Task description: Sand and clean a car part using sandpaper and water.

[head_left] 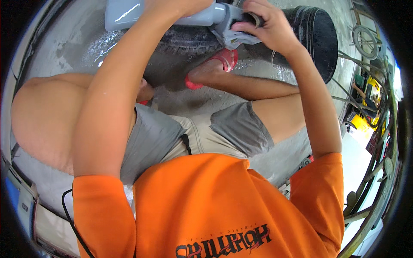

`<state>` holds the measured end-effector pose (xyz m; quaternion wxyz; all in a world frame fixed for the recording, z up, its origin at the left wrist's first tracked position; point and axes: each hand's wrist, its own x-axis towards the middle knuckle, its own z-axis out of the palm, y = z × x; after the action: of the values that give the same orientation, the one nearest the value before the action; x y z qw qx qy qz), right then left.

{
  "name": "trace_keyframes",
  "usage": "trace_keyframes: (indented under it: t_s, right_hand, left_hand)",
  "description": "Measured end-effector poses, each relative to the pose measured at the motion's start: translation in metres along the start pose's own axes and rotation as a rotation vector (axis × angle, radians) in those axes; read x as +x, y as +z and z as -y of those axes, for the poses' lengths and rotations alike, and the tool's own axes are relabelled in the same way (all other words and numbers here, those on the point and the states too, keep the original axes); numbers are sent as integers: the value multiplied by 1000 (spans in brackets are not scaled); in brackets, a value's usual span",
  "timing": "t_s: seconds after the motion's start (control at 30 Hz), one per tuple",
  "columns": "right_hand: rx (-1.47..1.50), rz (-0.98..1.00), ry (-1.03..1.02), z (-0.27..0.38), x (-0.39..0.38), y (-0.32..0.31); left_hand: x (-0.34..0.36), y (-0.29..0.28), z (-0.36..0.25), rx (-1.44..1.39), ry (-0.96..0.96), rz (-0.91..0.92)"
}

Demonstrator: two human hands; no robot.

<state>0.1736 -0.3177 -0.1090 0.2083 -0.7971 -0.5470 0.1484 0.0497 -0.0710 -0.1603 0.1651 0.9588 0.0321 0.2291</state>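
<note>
Two hands up at the top edge of the view, both on one grey plastic jug [129,13]. Person seated low, knees spread, orange shirt [215,202] and grey shorts [241,127] filling the lower frame.

Jug: lies on its side, long axis running left to right across the top of the picture. Body to the left, neck and mouth end pointing right, toward the right hand. Top of the jug is cut off by the frame edge. It is held above a black tyre [189,41], which sits on wet concrete floor [77,47].

Left hand [172,5]: mostly out of frame at the top edge; forearm rises from the lower left straight to the jug's middle. It is against the jug body, but whether the fingers are wrapped round it cannot be told.

Right hand [269,26]: fingers curled and closed over the neck end of the jug, pinching a grey rag [234,38] against it. A dark ring-shaped piece shows under the fingertips [249,26]; too blurred to name. Rag hangs loose below the neck.

Around: black bucket [320,38] lying tilted just right of the right hand, near the tyre. One foot in a red sandal [223,58] planted beside the tyre, directly below the rag. Hoses and a yellow machine [365,94] well off to the right edge.
</note>
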Motion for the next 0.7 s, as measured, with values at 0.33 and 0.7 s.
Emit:
trace_keyframes:
  t_s: [0.33, 0.7]
  right_hand:
    - [-96, 167, 40, -8, 1, -14]
    - [-122, 7, 183, -18, -22, -46]
  left_hand:
    - [0, -6, -4, -20, -36, 7]
    - [1, -2, 0, -52, -12, -49]
